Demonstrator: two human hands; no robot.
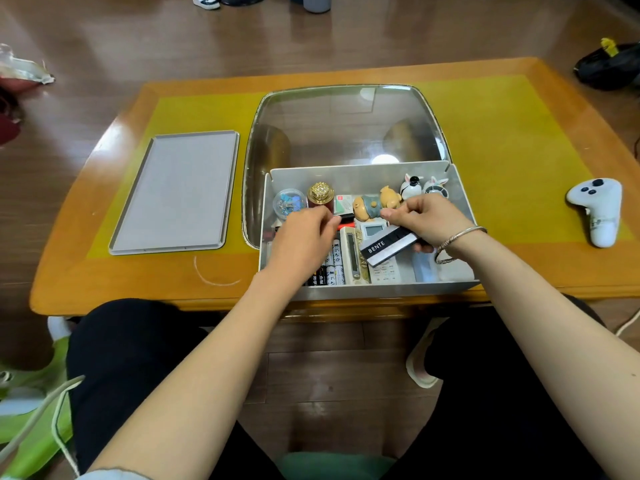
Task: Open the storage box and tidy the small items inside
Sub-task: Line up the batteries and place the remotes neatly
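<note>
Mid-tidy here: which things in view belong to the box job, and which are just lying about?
In the job: storage box; its lid; BENTE box in right hand; left hand among the markers; remotes; pig figurine.

Lying about: white controller; black bag.

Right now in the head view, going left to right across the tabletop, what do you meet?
Grey lid → storage box, with the left hand then the right hand inside it → white controller.

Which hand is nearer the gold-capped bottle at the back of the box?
Left. The left hand sits just in front of the gold-capped bottle, fingertips almost at its base. The right hand is off to its right, holding the black BENTE box.
</note>
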